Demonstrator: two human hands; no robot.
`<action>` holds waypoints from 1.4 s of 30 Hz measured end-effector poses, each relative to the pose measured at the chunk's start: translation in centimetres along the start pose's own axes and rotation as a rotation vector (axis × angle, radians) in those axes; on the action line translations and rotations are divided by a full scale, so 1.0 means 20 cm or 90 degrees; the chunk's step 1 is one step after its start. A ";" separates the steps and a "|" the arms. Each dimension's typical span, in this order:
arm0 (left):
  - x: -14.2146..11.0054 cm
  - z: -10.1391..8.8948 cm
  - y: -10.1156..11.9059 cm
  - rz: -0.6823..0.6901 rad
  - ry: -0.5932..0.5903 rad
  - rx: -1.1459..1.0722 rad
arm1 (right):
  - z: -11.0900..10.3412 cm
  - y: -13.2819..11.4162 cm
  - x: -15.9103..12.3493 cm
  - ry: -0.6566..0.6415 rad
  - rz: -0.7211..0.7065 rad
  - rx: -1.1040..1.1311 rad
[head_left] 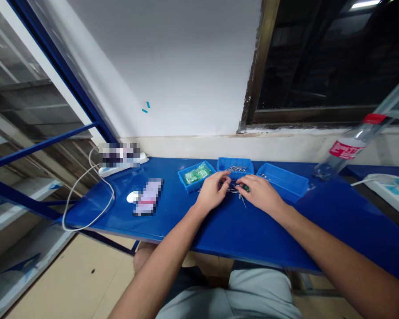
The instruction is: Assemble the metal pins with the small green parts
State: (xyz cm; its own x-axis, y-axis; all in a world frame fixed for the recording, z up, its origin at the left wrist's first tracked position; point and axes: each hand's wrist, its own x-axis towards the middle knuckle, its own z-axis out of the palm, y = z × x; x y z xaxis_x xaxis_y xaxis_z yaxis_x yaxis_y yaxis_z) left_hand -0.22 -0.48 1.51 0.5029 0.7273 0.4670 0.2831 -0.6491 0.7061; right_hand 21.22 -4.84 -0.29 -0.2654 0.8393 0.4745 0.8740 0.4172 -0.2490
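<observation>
On the far left, a white power strip [121,167] trails a looping white cable [65,212] over the edge of the blue tabletop [173,221]. A white disc [132,197] sits beside a blurred-out rectangle [149,197]. Next, a tray of green parts [197,176] stands near my left hand [213,190], whose fingers curl in close around something dark. Behind my hands is a tray of metal pieces [236,166]. My right hand [260,191] has its fingers bent at a small green piece [246,188], above thin metal pieces [242,200]; I can't tell whether they grip it. A third blue tray [284,181] and a leaning bottle [346,148] are rightward.
</observation>
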 end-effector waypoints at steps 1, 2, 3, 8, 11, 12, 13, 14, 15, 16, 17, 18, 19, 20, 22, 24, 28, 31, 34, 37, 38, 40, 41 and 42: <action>0.00 0.00 0.00 -0.001 -0.003 0.003 | 0.00 0.00 0.00 0.003 -0.003 -0.004; 0.00 0.00 0.00 -0.002 -0.007 0.006 | 0.00 0.00 0.00 0.007 -0.005 -0.007; 0.00 0.00 0.00 -0.002 -0.011 0.009 | 0.00 0.01 0.00 0.014 -0.006 -0.010; 0.00 0.00 -0.01 0.020 -0.021 0.019 | -0.03 0.01 0.00 0.081 -0.025 -0.014; 0.00 0.01 -0.01 0.051 -0.025 0.049 | -0.07 -0.03 0.00 0.179 -0.004 0.031; 0.00 0.01 -0.01 0.060 -0.022 0.063 | -0.09 -0.05 0.01 0.216 0.010 0.060; 0.00 0.01 -0.01 0.065 -0.018 0.074 | -0.10 -0.07 0.01 0.255 0.041 0.095; 0.00 0.01 -0.01 0.067 -0.015 0.076 | -0.11 -0.09 0.01 0.291 0.081 0.135; 0.00 0.01 -0.01 0.065 -0.013 0.070 | -0.12 -0.11 0.01 0.315 0.113 0.182; 0.00 0.01 0.00 0.060 -0.016 0.055 | -0.11 -0.12 0.01 0.325 0.137 0.231; 0.00 0.01 0.00 0.051 -0.025 0.034 | -0.11 -0.13 0.01 0.326 0.161 0.282; 0.00 0.01 0.00 0.038 -0.037 0.009 | -0.09 -0.14 0.01 0.321 0.181 0.334; 0.00 0.01 0.01 0.021 -0.050 -0.016 | -0.08 -0.14 0.01 0.311 0.201 0.385; 0.00 0.01 0.01 0.004 -0.060 -0.041 | -0.06 -0.14 0.01 0.298 0.218 0.432; 0.00 0.01 0.01 -0.032 -0.063 -0.092 | -0.04 -0.12 0.01 0.278 0.239 0.505; 0.00 0.01 0.01 -0.060 -0.042 -0.142 | -0.02 -0.11 0.02 0.257 0.247 0.554; 0.01 0.00 0.02 -0.089 -0.017 -0.204 | 0.00 -0.09 0.04 0.171 0.260 0.627; 0.01 0.00 0.01 -0.108 -0.008 -0.211 | -0.01 -0.09 0.04 0.137 0.278 0.656; 0.01 0.00 0.01 -0.123 0.008 -0.227 | -0.03 -0.10 0.04 0.134 0.285 0.663; 0.01 0.00 0.01 -0.072 0.044 -0.188 | -0.05 -0.10 0.04 0.124 0.308 0.675; 0.01 0.00 0.01 -0.033 0.051 -0.149 | -0.05 -0.10 0.04 0.123 0.319 0.680; 0.01 -0.01 0.01 0.067 0.049 -0.050 | -0.04 -0.09 0.04 0.131 0.338 0.692; 0.01 -0.01 0.01 0.114 0.039 -0.005 | -0.04 -0.08 0.04 0.136 0.346 0.696; 0.01 0.00 0.01 0.153 0.026 0.032 | -0.04 -0.08 0.04 0.139 0.353 0.698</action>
State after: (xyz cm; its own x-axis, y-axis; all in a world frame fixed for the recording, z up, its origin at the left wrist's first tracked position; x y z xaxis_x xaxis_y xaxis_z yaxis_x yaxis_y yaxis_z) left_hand -0.18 -0.48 1.71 0.5275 0.5580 0.6406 0.1997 -0.8144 0.5449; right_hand 19.90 -5.18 1.10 0.1954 0.9633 0.1839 0.0183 0.1840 -0.9828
